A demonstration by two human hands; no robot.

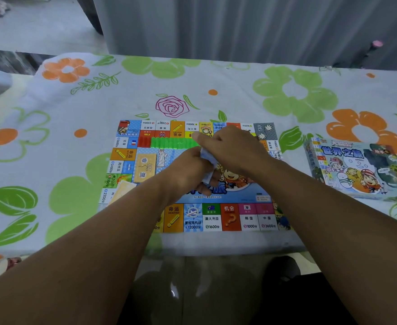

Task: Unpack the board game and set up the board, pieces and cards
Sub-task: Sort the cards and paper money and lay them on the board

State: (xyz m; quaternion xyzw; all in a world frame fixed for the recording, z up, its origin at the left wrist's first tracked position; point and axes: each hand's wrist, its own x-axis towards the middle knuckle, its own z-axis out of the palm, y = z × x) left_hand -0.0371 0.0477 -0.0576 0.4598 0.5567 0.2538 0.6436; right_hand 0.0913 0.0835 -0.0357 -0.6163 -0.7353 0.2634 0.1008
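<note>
Head view, as I read it: the board (192, 216) lies flat on the flower-print table (239, 95), near its front edge. Both hands are together over the board's middle. The left hand (190, 172) grips a pale blue packet (208, 175); the right hand (230, 148) pinches its upper edge. A row of green pieces (174, 143) stands along the board's far side, with red pieces (143, 141) at its left end. A yellow card (145, 167) lies on the board's left part. The game box (357, 170) rests on the table, to the right of the board.
</note>
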